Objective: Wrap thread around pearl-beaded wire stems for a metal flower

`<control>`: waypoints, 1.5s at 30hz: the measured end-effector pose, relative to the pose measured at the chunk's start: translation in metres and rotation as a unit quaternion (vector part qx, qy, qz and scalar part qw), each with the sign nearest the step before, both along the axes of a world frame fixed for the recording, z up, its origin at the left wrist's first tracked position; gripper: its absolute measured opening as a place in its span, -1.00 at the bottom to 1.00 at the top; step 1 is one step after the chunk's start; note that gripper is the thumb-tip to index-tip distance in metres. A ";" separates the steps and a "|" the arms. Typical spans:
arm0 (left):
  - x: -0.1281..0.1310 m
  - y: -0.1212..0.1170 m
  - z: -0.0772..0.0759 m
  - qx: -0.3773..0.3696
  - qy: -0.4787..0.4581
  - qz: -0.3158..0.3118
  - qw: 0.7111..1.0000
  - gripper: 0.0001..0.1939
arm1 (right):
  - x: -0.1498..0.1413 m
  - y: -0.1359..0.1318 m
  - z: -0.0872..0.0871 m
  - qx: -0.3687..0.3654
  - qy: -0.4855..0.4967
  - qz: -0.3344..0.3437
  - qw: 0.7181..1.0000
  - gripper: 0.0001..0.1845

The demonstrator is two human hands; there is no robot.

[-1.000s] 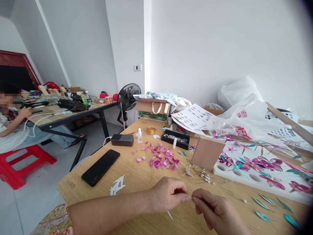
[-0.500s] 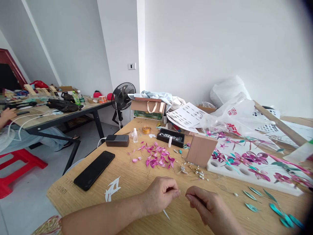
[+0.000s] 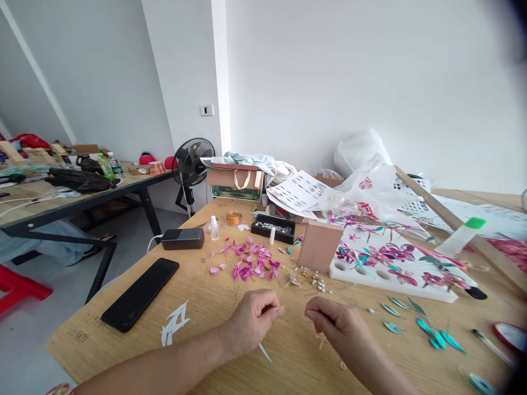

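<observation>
My left hand [image 3: 258, 319] hovers over the wooden table with its thumb and forefinger pinched. Facing it across a small gap, my right hand [image 3: 334, 322] is pinched in the same way. Whatever lies between the fingertips is too fine to make out. A thin white paper sliver [image 3: 265, 353] lies just below my left hand. Beyond the hands are a scattered pile of magenta petals [image 3: 253, 260] and a cluster of pearl beads on wires [image 3: 318, 281]. Teal leaf pieces [image 3: 432, 332] lie to the right of my right hand.
A black phone [image 3: 140, 293], white paper scraps [image 3: 175, 322] and a dark power bank [image 3: 182, 238] lie left. Behind the petals sit a small bottle [image 3: 213, 229] and a black tray [image 3: 263, 233]. A wooden block [image 3: 320, 247] stands beside a white foam board [image 3: 395, 288] bearing purple flowers.
The view has swung to the right, bringing more of the table's right side into sight. My two pinched hands have drawn slightly farther apart.
</observation>
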State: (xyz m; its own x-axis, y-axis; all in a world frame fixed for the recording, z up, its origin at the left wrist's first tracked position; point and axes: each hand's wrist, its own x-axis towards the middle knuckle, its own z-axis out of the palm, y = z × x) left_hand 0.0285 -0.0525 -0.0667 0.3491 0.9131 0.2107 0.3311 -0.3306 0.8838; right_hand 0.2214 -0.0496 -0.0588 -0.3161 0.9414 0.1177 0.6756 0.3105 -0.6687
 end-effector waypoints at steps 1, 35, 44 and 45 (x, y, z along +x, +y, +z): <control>0.000 0.000 0.000 0.001 0.001 0.001 1.000 -0.75 | 0.000 0.000 0.000 0.004 0.003 -0.007 1.000 -0.74; -0.003 0.002 -0.003 -0.048 -0.058 0.010 0.997 -0.73 | -0.015 -0.015 -0.011 0.260 -0.112 0.082 0.955 -0.68; -0.006 0.006 -0.006 -0.053 -0.071 0.031 0.996 -0.72 | -0.014 -0.016 -0.008 0.267 -0.170 0.057 0.947 -0.66; -0.007 0.007 -0.005 -0.052 -0.072 0.034 0.995 -0.71 | -0.015 -0.016 -0.008 0.272 -0.169 0.054 0.946 -0.65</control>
